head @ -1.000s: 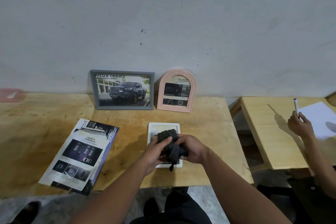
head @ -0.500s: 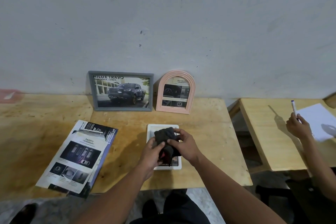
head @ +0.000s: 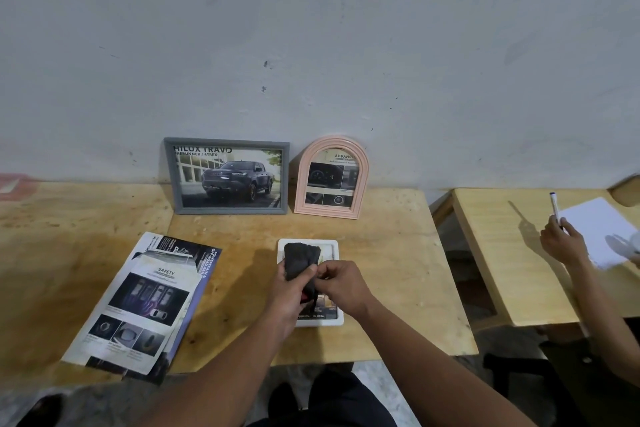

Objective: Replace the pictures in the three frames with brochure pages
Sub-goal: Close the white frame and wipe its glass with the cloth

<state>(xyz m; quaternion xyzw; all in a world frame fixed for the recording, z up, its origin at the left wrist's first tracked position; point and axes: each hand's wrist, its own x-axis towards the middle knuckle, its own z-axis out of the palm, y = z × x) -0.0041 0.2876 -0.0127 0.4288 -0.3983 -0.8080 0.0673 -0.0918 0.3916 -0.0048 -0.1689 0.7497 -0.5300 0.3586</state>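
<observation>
Left hand: the left hand (head: 287, 284) reaches in from below with the forearm angled up and to the right; its fingers curl round the lower left of a dark cloth (head: 300, 260), thumb on top.
Right hand: the right hand (head: 341, 282) comes in from the lower right, wrist bent inward, fingertips pinching the same cloth where it hangs down; the two hands touch at the cloth.
Dark cloth: bunched, its top standing above the left hand's knuckles, a strip hanging between the hands.
White frame: the white frame (head: 334, 246) lies flat on the wooden table (head: 398, 253) directly under both hands, mostly hidden by them; a printed page shows at its near edge.
Grey frame: the grey frame (head: 227, 177), holding a truck page, leans on the wall beyond the left hand.
Pink frame: the arched pink frame (head: 330, 177) stands beyond the hands, just beside the grey one.
Brochure: the brochure (head: 145, 298) lies left of the left forearm, well apart.
Other person: a second person's hand (head: 562, 239), far right of the right hand, holds a pen (head: 554, 206) by white paper (head: 599, 229).
</observation>
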